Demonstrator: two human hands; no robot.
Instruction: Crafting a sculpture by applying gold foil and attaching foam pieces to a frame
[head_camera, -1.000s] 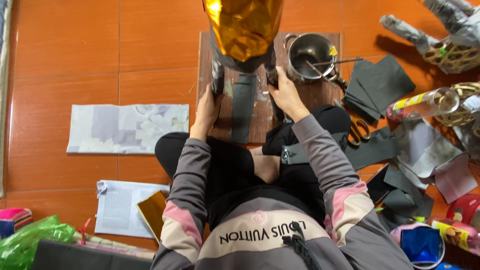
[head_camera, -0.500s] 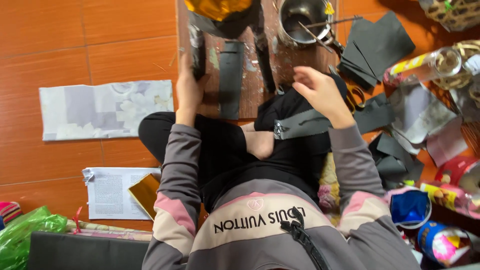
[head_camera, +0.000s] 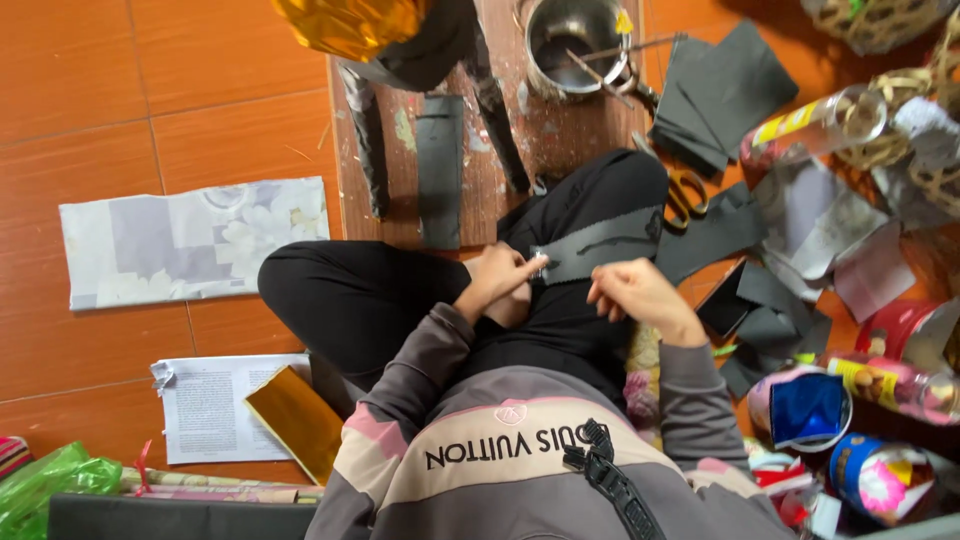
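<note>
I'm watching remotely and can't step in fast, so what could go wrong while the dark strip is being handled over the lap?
The long dark grey strip lies loosely across the black-trousered knee, pinched only at one end by the left hand; it may slide off. The orange-handled scissors lie right beside that knee, so a shift could catch them. The open metal pot could be tipped.

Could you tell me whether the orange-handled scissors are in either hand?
No, the scissors lie on the floor beside the knee, apart from both hands.

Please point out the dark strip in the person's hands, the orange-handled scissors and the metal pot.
dark strip (head_camera: 600, 243), head view, middle of the strip lying across the lap.
orange-handled scissors (head_camera: 684, 193), head view, on the handle loop.
metal pot (head_camera: 560, 30), head view, on its inner wall.
</note>
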